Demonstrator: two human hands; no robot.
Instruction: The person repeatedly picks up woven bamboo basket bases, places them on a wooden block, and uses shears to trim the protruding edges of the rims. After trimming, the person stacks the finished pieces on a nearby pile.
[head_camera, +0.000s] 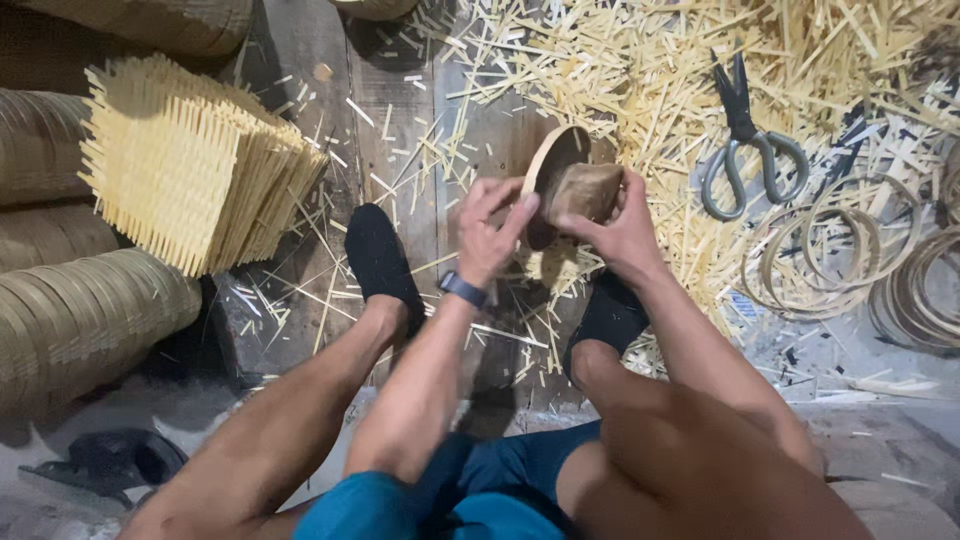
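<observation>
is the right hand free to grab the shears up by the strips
Probably not as it stands: the right hand is gripping the small basket with the left hand. The shears lie uncovered beyond it.

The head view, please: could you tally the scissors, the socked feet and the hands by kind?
Scissors: 1
Black-socked feet: 2, left foot and right foot
Hands on the wooden form: 2, left hand and right hand
Total: 5

Item under inspection: 1 small woven bamboo basket (583, 190), tan-brown, rounded body, lying on its side. A pale, thin bamboo rim hoop (547, 160) sits at its mouth, tilted upright, facing left. Held off the floor, above scattered bamboo offcuts; weave detail blurred
</observation>
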